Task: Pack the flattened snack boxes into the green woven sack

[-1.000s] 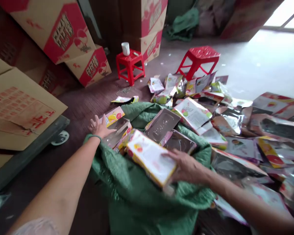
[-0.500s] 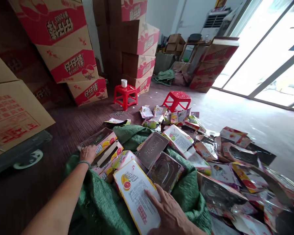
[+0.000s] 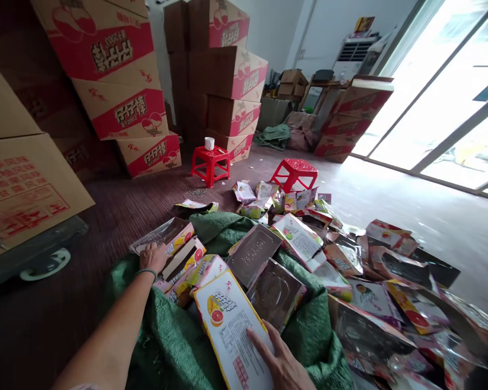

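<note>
Both hands on the flattened cartons

Down at the bottom centre of the frame, my right hand (image 3: 282, 365) lies flat, fingers spread, on a yellow-edged carton (image 3: 231, 327) with a grapefruit picture and printed text, pressing it rather than gripping it. That carton rests on the mouth of a green sack (image 3: 179, 346) that fills the lower middle of the frame. My left hand (image 3: 152, 256), left of centre with a green band at the wrist, rests on the near end of another flattened box (image 3: 165, 235) at the sack's upper left edge; its fingers curl over the box, though I cannot tell whether they truly grip it. Between my hands lie more flattened boxes, some showing silver insides. To the right, a loose heap of packaging (image 3: 374, 281) spreads over the floor. Two red stools (image 3: 295, 173) stand beyond it at centre, the left one bearing a white cup (image 3: 209, 143). Stacked red-and-brown shipping cartons (image 3: 122, 108) fill the upper left.
</note>
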The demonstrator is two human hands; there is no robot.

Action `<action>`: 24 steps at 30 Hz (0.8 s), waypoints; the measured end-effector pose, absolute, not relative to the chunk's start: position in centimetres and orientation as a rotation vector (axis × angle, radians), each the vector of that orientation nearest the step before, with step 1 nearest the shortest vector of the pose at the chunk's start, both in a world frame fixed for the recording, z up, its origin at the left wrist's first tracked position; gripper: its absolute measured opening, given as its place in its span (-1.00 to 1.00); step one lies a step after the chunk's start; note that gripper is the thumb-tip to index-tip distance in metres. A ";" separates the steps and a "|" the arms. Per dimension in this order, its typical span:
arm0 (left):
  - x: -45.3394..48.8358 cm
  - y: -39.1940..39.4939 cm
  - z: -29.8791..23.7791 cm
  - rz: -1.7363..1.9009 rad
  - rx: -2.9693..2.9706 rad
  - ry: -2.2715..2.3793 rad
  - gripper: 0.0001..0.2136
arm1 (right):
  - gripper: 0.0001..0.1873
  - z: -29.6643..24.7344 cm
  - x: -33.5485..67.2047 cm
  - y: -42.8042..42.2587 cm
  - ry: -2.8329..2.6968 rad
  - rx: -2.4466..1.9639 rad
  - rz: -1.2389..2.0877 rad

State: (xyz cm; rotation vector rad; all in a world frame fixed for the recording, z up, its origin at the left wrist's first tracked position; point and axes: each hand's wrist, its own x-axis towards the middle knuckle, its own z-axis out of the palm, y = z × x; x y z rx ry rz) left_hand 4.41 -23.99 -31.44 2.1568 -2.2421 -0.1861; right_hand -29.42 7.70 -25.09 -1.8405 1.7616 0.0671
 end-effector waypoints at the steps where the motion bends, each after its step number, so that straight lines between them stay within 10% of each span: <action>1: 4.8 -24.0 -31.7 -0.190 2.165 -2.184 -0.64 | -0.09 -25.3 -29.4 7.7 1.776 -1.823 0.078; 8: 9.0 -26.6 -33.5 -0.342 2.094 -2.250 -0.40 | 0.20 -24.0 -28.8 7.4 1.762 -1.749 0.188; 15: 7.5 -26.6 -34.4 -0.416 2.089 -2.188 -0.72 | 0.30 -23.9 -27.9 6.8 1.768 -1.724 0.190; 24: 9.6 -18.9 -21.9 -0.193 1.740 -1.747 -0.64 | 0.36 -25.1 -27.3 5.0 1.784 -1.785 -0.002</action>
